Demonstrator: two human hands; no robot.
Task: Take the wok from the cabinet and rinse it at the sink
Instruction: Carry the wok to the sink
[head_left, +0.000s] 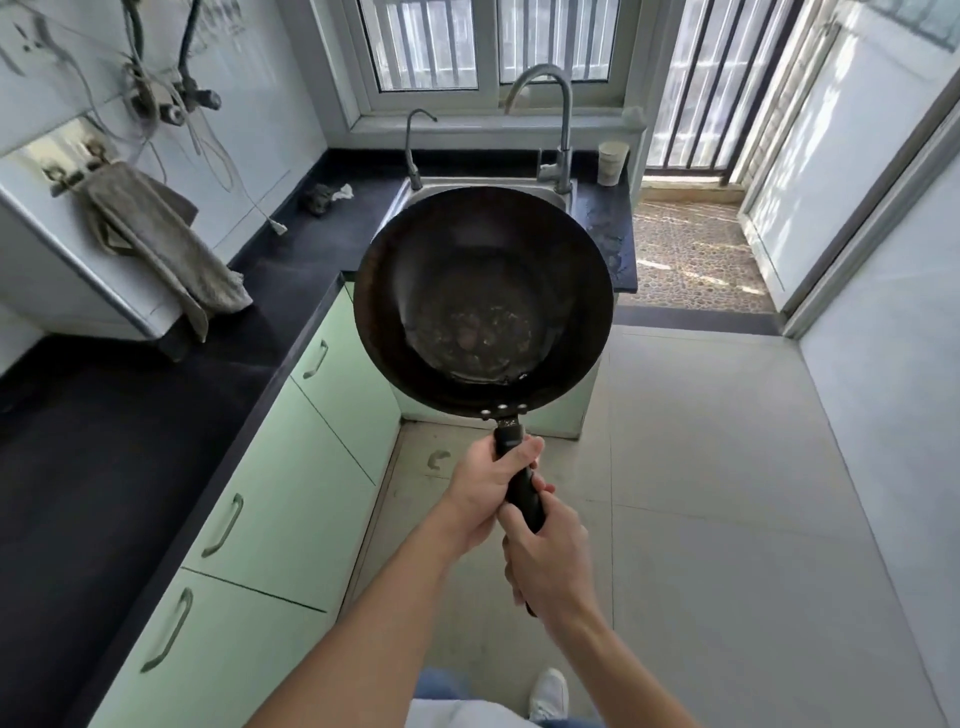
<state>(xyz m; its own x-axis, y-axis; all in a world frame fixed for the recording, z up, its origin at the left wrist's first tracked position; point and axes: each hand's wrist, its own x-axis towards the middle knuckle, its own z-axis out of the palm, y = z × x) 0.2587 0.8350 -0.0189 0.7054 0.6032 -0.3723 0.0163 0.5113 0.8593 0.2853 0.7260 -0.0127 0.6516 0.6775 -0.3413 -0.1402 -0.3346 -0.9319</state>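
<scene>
- The round black metal wok is deep and dark all over. Its bottom shows dull brownish spots, and three small metal rivets sit where the bowl joins the handle.
- The straight black handle points down toward the lower middle of the frame.
- The wok is in the air at the centre of the frame, open side up. It hangs over the edge of the pale green cabinets and covers most of the steel sink behind it.
- The left hand grips the handle nearer to the bowl, with the fingers wrapped around it and the thumb on top.
- The right hand holds the end of the handle just below the left hand, also with the fingers curled around it. The two hands touch each other.
- The bowl is above and beyond both hands in the frame, and neither hand touches the bowl itself.
- Only the rim and the right corner of the sink are visible, so I cannot tell what is in it.
- A tall curved steel faucet and a thinner small faucet stand at the back rim of the sink.
- A pale cylindrical cup stands on the dark stone countertop to the right of the tall faucet. What it contains is not visible.
- A grey cloth towel hangs at the left of the frame.
</scene>
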